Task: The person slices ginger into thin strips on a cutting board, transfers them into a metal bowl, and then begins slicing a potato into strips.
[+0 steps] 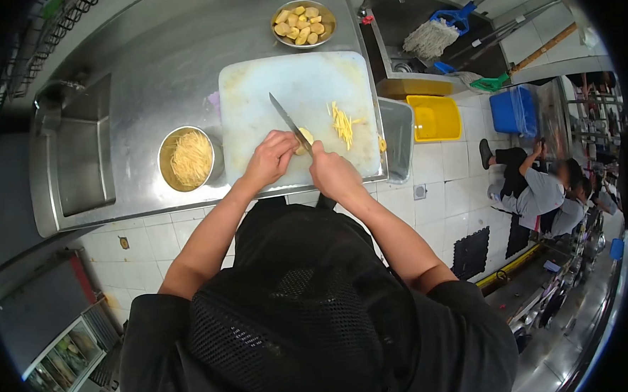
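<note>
My right hand (333, 172) is wrapped round the handle of a knife (287, 117), whose blade points up and to the left over the white cutting board (251, 82). My left hand (273, 158) has its fingers bent together against a pale yellow potato piece (305, 135), beside the blade. Part of that piece is hidden by the fingers and knife. To the right on the board lies a small pile of thin yellow strips (342, 126). A metal container of shredded strips (190, 158) stands left of the board.
Behind the board is a metal bowl (276, 35) of peeled pieces. A sink (89, 165) is at left, another with mops (432, 39) at back right. Grey (398, 138), yellow (436, 117) and blue (513, 112) bins stand right. Two people (541, 191) sit farther right.
</note>
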`<state>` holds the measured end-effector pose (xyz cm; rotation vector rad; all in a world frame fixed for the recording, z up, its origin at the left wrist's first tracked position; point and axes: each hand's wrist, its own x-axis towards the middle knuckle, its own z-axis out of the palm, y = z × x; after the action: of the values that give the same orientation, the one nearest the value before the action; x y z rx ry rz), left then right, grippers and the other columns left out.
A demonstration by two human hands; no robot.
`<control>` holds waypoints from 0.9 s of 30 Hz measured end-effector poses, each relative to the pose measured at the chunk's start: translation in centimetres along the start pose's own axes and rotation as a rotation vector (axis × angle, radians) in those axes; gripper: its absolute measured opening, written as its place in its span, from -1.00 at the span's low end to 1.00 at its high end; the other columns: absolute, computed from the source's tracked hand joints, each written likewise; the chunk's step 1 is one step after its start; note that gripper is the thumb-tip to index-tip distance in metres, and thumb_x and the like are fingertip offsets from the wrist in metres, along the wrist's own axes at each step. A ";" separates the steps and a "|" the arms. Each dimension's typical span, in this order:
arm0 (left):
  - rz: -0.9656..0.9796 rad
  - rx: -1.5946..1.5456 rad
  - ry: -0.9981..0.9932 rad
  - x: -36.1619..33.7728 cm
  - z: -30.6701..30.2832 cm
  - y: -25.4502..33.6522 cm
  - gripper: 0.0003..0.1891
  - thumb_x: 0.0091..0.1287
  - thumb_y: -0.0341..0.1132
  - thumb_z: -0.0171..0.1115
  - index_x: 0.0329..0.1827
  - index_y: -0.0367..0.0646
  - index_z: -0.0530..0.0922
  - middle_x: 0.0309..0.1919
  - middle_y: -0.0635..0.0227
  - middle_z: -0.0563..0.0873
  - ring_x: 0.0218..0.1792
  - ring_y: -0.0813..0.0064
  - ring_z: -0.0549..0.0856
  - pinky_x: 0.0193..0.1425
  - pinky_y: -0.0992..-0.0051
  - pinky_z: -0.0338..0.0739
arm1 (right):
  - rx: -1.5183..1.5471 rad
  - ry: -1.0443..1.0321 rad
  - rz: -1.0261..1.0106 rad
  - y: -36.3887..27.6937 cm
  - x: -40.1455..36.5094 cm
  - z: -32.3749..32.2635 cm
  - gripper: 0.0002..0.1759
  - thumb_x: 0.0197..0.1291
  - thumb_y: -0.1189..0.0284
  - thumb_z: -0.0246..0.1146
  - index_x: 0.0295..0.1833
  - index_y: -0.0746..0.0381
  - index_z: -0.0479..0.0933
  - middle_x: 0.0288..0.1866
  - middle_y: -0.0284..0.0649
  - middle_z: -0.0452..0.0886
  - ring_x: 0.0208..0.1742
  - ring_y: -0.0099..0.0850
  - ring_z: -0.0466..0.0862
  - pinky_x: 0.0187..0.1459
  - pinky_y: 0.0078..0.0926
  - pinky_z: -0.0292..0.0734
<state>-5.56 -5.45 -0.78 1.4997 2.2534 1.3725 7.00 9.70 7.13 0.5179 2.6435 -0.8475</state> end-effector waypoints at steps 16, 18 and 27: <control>-0.005 0.032 0.033 -0.2 0.5 0.6 -0.81 0.29 -0.57 0.33 -0.05 -0.25 0.70 -0.08 0.17 0.75 -0.01 0.09 0.69 0.09 0.23 0.62 | 0.039 0.005 -0.013 -0.4 -1.4 0.1 -0.74 0.35 0.51 0.08 0.07 0.44 0.35 -0.35 0.31 0.69 -0.28 0.30 0.71 -0.20 0.26 0.57; -0.005 0.027 0.052 -0.2 0.6 0.6 -0.81 0.29 -0.57 0.33 -0.06 -0.24 0.69 -0.07 0.16 0.74 -0.01 0.07 0.69 0.09 0.22 0.62 | 0.041 0.003 0.019 -0.2 -0.7 1.1 -0.74 0.35 0.52 0.08 0.07 0.43 0.35 -0.36 0.31 0.68 -0.28 0.31 0.71 -0.20 0.26 0.57; 0.016 0.041 0.082 -0.5 1.2 0.3 -0.82 0.31 -0.56 0.31 -0.05 -0.24 0.67 -0.05 0.15 0.72 0.02 0.04 0.66 0.13 0.20 0.59 | 0.051 0.045 -0.017 0.4 0.2 1.9 -0.75 0.36 0.51 0.08 0.08 0.41 0.37 -0.37 0.32 0.68 -0.28 0.32 0.72 -0.18 0.28 0.58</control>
<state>-4.48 -5.11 -1.48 1.5029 2.3371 1.4263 7.33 8.91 5.33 0.5340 2.6771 -0.9209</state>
